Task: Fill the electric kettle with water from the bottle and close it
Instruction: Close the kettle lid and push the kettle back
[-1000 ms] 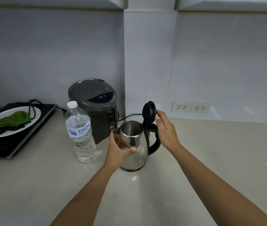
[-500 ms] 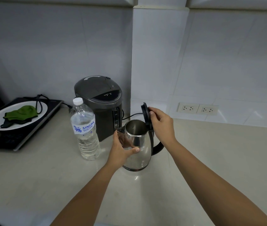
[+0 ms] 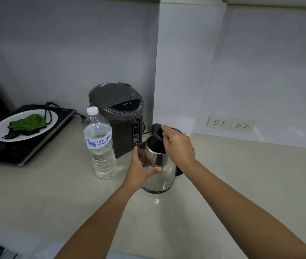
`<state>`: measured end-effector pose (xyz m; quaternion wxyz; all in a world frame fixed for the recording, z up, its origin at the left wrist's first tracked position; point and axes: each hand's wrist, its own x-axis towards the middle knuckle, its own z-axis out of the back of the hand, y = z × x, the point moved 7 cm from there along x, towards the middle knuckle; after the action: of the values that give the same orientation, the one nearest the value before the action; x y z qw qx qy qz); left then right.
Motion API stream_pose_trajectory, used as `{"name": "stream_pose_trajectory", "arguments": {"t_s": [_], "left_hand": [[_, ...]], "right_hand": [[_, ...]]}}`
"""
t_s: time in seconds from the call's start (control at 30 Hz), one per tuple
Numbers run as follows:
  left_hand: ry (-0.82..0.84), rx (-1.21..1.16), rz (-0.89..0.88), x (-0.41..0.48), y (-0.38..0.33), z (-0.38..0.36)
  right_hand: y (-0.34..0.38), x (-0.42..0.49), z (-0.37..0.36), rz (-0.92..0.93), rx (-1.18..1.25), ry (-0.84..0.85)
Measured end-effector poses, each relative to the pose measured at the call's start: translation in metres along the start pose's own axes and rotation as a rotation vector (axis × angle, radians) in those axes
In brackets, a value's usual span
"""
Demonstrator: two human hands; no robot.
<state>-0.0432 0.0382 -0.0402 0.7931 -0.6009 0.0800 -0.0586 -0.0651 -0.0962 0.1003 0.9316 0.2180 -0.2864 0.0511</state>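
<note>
One kettle (image 3: pixel 159 169), one bottle (image 3: pixel 100 144), two hands (image 3: pixel 139 171).

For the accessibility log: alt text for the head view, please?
A left hand steadies a shiny steel kettle on a pale counter while the right hand grips its black lid, half-lowered; a capped clear water bottle stands beside.

Centre frame: bottle (image 3: pixel 100 144) just left of kettle (image 3: pixel 160 171); water boiler (image 3: pixel 117 116) behind both; plate (image 3: pixel 24 126) on cooktop (image 3: pixel 2 148) mid-left.
</note>
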Motion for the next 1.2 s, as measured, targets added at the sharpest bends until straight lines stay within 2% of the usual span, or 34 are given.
{"name": "stream_pose_trajectory", "arguments": {"t_s": [0.07, 0.2, 0.33, 0.47, 0.57, 0.77, 0.87, 0.97, 1.2], "left_hand": [[-0.001, -0.004, -0.004, 0.001, 0.001, 0.001], [-0.005, -0.006, -0.021, 0.004, 0.005, 0.001], [-0.006, -0.022, -0.043, 0.005, 0.006, 0.0], [-0.013, -0.032, -0.066, 0.004, 0.003, 0.0], [-0.002, -0.045, -0.044, 0.004, 0.002, 0.0], [0.025, -0.045, -0.017, 0.001, -0.002, 0.0], [0.031, -0.056, -0.036, -0.001, -0.005, 0.0], [0.035, -0.048, -0.047, 0.0, -0.006, 0.001], [0.07, -0.032, -0.014, -0.001, -0.003, 0.0]], "right_hand": [[0.007, -0.001, -0.006, 0.049, -0.082, 0.036], [0.014, -0.004, -0.027, 0.105, -0.351, 0.293], [0.011, -0.007, -0.036, 0.086, -0.439, 0.403], [0.016, -0.01, -0.032, 0.091, -0.391, 0.316], [0.015, -0.013, -0.034, 0.086, -0.452, 0.297], [-0.002, -0.023, -0.045, 0.065, -0.251, 0.344], [-0.012, -0.027, -0.041, 0.005, -0.197, 0.271], [-0.032, -0.031, -0.035, -0.179, -0.108, 0.205], [-0.098, -0.061, -0.042, -0.627, 0.373, 0.277]]}}
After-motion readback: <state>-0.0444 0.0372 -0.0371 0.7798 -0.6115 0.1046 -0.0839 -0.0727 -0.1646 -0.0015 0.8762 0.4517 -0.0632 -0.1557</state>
